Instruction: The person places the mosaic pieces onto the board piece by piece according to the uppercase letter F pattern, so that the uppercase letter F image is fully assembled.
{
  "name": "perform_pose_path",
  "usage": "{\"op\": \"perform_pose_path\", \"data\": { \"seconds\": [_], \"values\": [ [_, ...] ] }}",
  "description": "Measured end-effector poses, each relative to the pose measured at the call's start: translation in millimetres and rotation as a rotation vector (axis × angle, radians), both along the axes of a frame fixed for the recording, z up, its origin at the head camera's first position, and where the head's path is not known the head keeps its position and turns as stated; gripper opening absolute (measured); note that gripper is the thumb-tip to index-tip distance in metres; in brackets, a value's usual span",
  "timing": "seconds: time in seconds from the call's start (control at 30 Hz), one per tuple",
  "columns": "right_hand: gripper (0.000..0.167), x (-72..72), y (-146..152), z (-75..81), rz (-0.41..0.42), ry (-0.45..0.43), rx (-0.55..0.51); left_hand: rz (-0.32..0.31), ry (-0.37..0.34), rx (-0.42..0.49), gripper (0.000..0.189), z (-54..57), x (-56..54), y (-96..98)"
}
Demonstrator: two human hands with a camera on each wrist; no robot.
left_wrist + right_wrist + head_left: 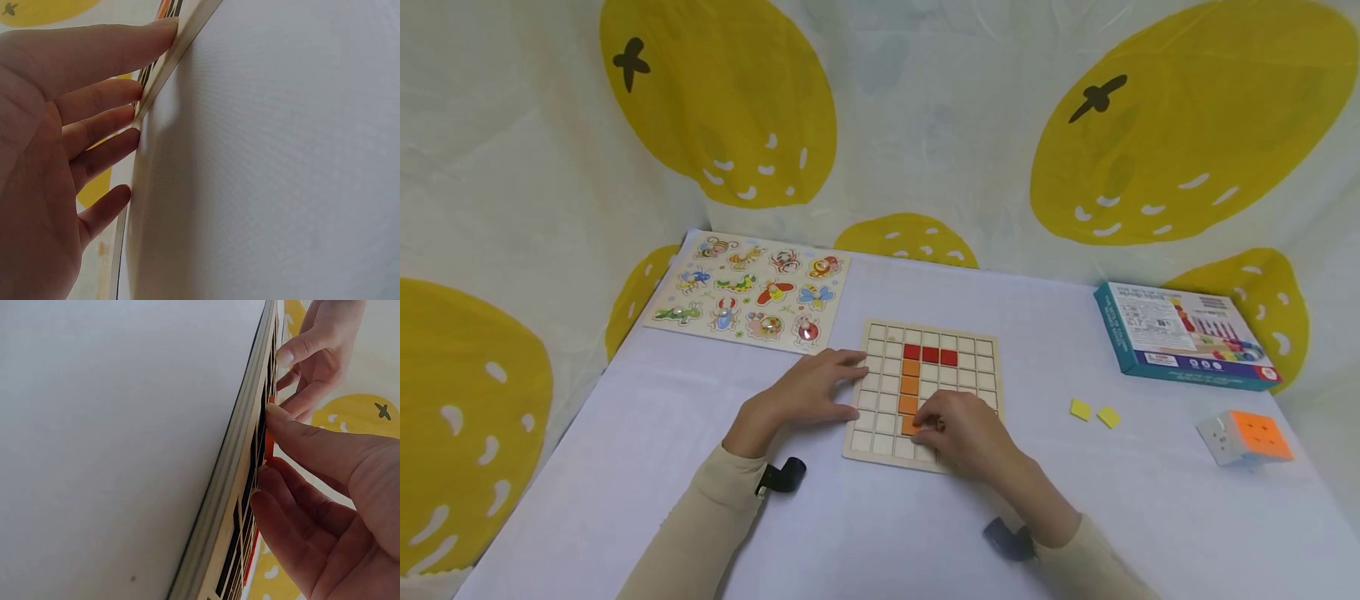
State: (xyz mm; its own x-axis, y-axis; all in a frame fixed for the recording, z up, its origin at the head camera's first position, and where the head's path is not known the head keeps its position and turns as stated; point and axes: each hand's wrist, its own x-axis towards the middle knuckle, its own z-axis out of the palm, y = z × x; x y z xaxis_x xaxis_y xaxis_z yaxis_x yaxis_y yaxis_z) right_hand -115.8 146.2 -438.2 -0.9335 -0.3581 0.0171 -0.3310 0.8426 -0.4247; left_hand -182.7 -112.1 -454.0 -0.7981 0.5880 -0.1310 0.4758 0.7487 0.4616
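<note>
A square wooden grid board [869, 382] lies flat on the white table. Three red tiles [930, 355] sit in a row near its far side, and a column of orange tiles [909, 386] runs from there toward the near edge. Thumb and fingertips of my right hand [966, 437] pinch the nearest orange tile [908, 427] at a cell low in that column; the right wrist view shows its orange edge [270, 440] between them. My left hand [808, 387] touches the board's left edge with spread, fairly straight fingers; the left wrist view shows the thumb [156, 40] at the rim.
Two yellow tiles [1080, 409] lie to the right of the board. An insect picture puzzle [752, 292] is at the back left. A boxed toy [1187, 333] and a puzzle cube [1258, 435] stand at the right. A fruit-print curtain [925, 125] hangs behind the table.
</note>
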Motion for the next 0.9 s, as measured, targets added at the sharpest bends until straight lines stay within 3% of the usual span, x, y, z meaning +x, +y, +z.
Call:
{"op": "perform_pose_path", "data": {
  "seconds": [0.9],
  "values": [
    [0.011,-2.7,-5.1,-2.0,-0.001,-0.008,0.002,0.008,-0.006,0.003,0.068,0.0,0.4,0.7]
  ]
}}
